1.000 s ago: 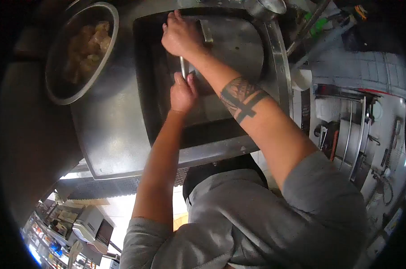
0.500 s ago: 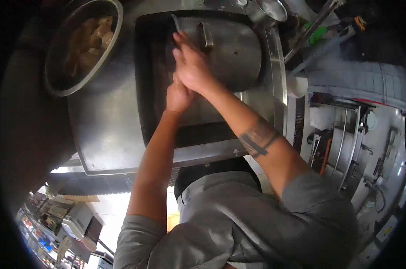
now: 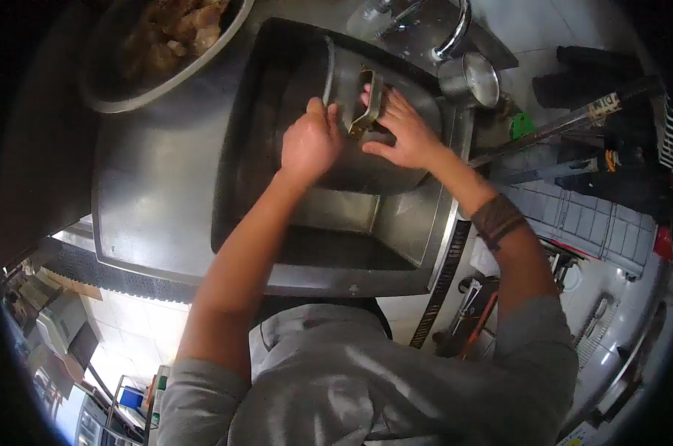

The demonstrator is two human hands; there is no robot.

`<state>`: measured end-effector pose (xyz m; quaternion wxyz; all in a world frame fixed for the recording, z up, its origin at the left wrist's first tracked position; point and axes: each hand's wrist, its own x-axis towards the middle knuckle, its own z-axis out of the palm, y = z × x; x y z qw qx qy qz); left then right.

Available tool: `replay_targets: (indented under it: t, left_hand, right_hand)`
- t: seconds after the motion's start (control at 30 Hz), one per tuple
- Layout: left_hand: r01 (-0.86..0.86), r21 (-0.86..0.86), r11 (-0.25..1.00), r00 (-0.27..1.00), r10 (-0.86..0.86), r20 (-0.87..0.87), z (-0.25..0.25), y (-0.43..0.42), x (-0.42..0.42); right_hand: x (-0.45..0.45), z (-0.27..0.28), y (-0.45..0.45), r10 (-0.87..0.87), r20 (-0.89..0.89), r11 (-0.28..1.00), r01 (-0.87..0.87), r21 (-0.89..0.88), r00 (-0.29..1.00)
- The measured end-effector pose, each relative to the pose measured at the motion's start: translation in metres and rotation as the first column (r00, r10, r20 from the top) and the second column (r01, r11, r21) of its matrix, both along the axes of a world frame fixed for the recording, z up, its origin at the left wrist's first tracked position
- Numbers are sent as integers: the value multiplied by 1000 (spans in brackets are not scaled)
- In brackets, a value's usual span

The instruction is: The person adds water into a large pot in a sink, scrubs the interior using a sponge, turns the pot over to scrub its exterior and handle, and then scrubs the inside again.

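A large metal pot (image 3: 403,70) lies in the sink (image 3: 236,149), seemingly on its side with its rim toward the left. My left hand (image 3: 309,145) is closed at the near part of that rim, the thumb and a finger up against it; its other fingers are hidden. My right hand (image 3: 405,132) rests on the pot's wall with its fingers spread. Its fingertips reach behind the pot's bracket-shaped handle (image 3: 369,108), without closing round it.
A big bowl (image 3: 154,97) of meat pieces stands on the counter at upper left. Behind the sink are a chrome faucet (image 3: 455,33) and a small metal pot (image 3: 481,80). Dark bars (image 3: 552,126) jut in from the right.
My hands, pressed together before, have come apart. The left is now at the pot's rim and the right has moved right onto its wall. The view has shifted, bringing the faucet in.
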<state>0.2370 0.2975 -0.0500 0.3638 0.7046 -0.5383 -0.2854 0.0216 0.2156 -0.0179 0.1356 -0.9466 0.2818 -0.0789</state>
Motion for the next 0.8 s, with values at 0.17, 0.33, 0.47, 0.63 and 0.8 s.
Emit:
replay_targets:
  t: [0.17, 0.33, 0.47, 0.63, 0.8]
  left_hand:
    - [29, -2, 1000, 996, -29, 80, -4, 1, 2]
    - [30, 7, 1000, 998, -30, 63, -5, 0, 3]
    - [45, 18, 999, 995, -46, 85, -2, 1, 6]
    - [49, 25, 998, 997, -50, 52, -2, 0, 5]
    - [52, 3, 999, 997, -52, 56, -1, 2, 6]
  right_hand:
    - [-15, 7, -16, 121, -199, 993, -114, 43, 973]
    - [-10, 8, -14, 124, -95, 986, -112, 127, 988]
    - [-20, 19, -22, 194, -180, 981, -188, 48, 964]
    - [-30, 27, -13, 178, -160, 982, -164, 93, 971]
    - [-13, 20, -11, -36, -27, 957, 43, 287, 999]
